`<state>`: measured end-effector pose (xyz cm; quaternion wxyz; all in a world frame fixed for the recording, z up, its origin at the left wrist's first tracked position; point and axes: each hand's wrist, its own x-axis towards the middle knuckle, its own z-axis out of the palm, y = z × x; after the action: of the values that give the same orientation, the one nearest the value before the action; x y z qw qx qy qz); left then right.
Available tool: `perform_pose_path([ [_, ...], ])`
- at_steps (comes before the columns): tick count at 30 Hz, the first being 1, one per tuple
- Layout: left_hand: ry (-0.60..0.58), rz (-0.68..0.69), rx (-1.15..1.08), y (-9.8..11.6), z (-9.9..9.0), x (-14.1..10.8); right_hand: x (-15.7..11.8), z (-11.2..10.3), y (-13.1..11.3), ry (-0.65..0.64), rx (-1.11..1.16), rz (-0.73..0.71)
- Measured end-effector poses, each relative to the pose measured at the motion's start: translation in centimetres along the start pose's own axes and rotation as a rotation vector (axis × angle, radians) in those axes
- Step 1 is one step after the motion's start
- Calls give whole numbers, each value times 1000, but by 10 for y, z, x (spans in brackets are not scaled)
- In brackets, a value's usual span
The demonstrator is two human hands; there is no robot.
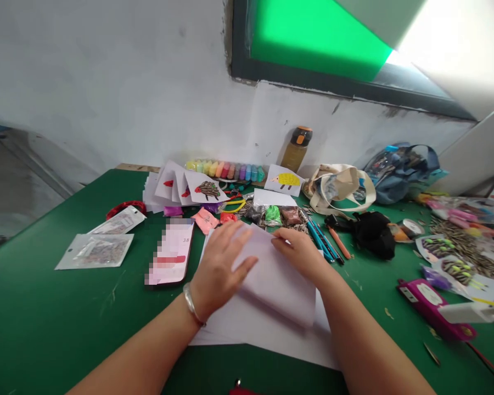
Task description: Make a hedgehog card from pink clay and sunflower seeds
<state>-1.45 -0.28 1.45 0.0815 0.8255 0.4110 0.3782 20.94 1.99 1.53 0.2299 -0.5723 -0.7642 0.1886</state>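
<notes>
A folded sheet of white paper (282,282) lies at a slant over larger white sheets (251,328) on the green table. Its near edge is lifted and casts a shadow on the sheets below. With thumb and fingers closed, my right hand (298,249) grips the paper at its far edge. My left hand (222,269), a silver bracelet at its wrist, is over the paper's left side with fingers apart. The fingers are slightly blurred, and I cannot tell whether they touch the paper. Just left of the sheets lies a phone (173,249).
Behind the hands are folded cards with drawings (206,187), coloured clay packs (226,170), yellow-handled scissors (234,206) and a bottle (296,149). Pens (321,238), a black pouch (372,233) and a magenta glue gun (432,307) lie to the right. Bead packets (99,249) sit left.
</notes>
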Motion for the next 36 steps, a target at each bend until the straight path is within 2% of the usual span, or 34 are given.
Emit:
perform_pose_path([
  [1, 40, -99, -46, -5, -2, 3, -2, -3, -1, -9, 43, 2],
  [2, 28, -209, -111, -9, -4, 6, -3, -5, -2, -18, 77, 2],
  [5, -82, -536, -368, -19, -6, 11, -6, -7, -7, -60, 117, -27],
  [9, -257, -737, -599, -21, -7, 14, -5, -3, -13, -114, 40, -111],
  [11, -243, -800, -673, -19, -7, 15, -5, -2, -13, -34, -10, -138],
  [13, -143, -839, -714, -18, -9, 16, -6, -4, -9, 125, -27, -105],
  [15, -43, -865, -742, -18, -10, 17, -10, -9, -2, 285, 11, 12],
  [18, 41, -895, -807, -22, -9, 17, -20, -14, 5, 382, 219, 257],
  [21, 80, -878, -864, -26, -5, 15, -29, -11, 7, 314, 649, 407],
  [23, 111, -876, -863, -27, -3, 14, -31, -5, 5, 234, 939, 446],
  [25, 148, -885, -850, -27, -2, 14, -29, 0, 3, 182, 1128, 464],
  [27, 179, -886, -858, -27, -2, 14, -26, 4, 1, 185, 1196, 438],
  [30, 208, -877, -936, -25, -3, 15, -21, 5, 3, 278, 1155, 364],
  [32, 210, -879, -994, -24, -4, 15, -19, 5, 6, 320, 1139, 376],
  [36, 210, -887, -1007, -21, -4, 16, -20, 3, 11, 225, 1276, 429],
])
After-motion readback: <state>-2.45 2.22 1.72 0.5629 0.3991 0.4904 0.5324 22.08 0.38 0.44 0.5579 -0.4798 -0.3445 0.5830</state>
